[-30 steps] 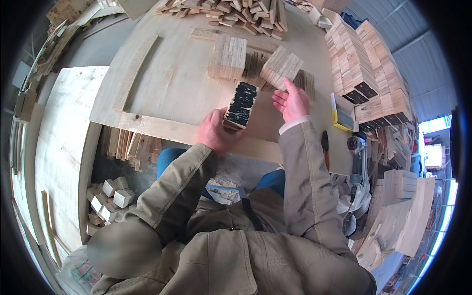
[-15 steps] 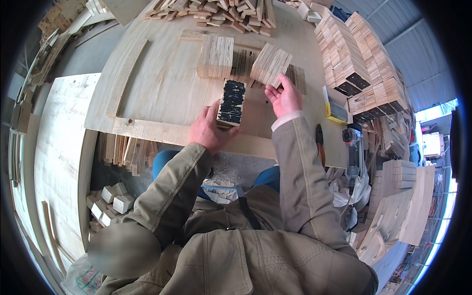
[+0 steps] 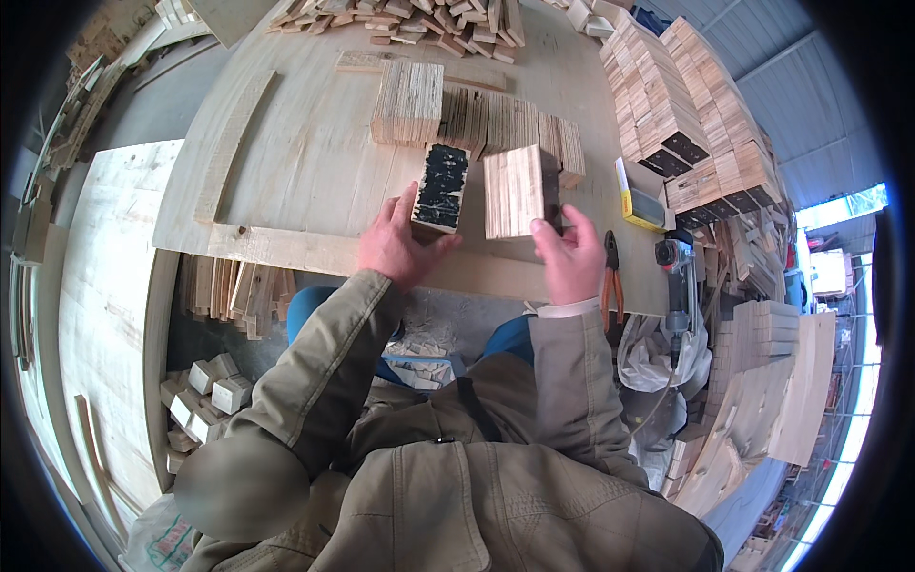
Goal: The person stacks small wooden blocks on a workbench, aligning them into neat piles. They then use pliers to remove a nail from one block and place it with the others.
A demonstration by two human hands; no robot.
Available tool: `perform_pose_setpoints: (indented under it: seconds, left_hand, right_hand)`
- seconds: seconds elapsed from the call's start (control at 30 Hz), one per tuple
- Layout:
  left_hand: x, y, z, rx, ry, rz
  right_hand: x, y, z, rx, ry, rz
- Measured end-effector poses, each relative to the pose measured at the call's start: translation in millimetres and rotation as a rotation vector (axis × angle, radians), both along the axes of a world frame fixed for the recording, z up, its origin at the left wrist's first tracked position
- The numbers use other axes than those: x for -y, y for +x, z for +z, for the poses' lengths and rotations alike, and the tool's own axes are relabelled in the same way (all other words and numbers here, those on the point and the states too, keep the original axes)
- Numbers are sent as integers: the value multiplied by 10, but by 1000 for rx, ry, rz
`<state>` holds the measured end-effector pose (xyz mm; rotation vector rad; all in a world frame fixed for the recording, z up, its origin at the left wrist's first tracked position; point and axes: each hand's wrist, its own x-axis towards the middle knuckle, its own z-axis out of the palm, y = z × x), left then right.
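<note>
A plywood block with a black upper face (image 3: pixel 441 188) stands at the table's near side. My left hand (image 3: pixel 394 248) is closed round its near end, fingers along the left side and thumb at the near right corner. To its right, my right hand (image 3: pixel 575 259) grips a second plywood block (image 3: pixel 513 194) by its lower right edge, pale layered face toward me and tilted. Some of its fingers are hidden behind the block. Just beyond lies a row of plywood blocks (image 3: pixel 510 122), with a taller block (image 3: pixel 408 102) at its left end.
Loose wood offcuts (image 3: pixel 434 21) are heaped at the table's far edge. Tall stacks of blocks (image 3: pixel 658 95) rise on the right. A yellow-edged box (image 3: pixel 643 197), orange-handled pliers (image 3: pixel 611 276) and a power tool (image 3: pixel 677 281) lie nearer. A wooden strip (image 3: pixel 236 143) lies left.
My right hand has drawn its block off the row, toward me, and turned it more upright. My left hand stays on the black-faced block. The view has shifted slightly.
</note>
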<state>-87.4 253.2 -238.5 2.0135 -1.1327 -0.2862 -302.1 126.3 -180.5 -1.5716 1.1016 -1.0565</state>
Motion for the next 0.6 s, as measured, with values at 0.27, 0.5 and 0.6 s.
perform_pose_setpoints:
  seconds: [0.27,0.5,0.6]
  left_hand:
    - [-3,30,-5,-68,17,-32]
    - [49,44,-64,60,-136,-36]
    - [16,55,-26,-51,-40,-30]
  right_hand:
    - [-168,320,-334,-282,-284,123]
    - [13,251,-480,-268,-84,186]
    - [-19,314,-506,-154,-78,215]
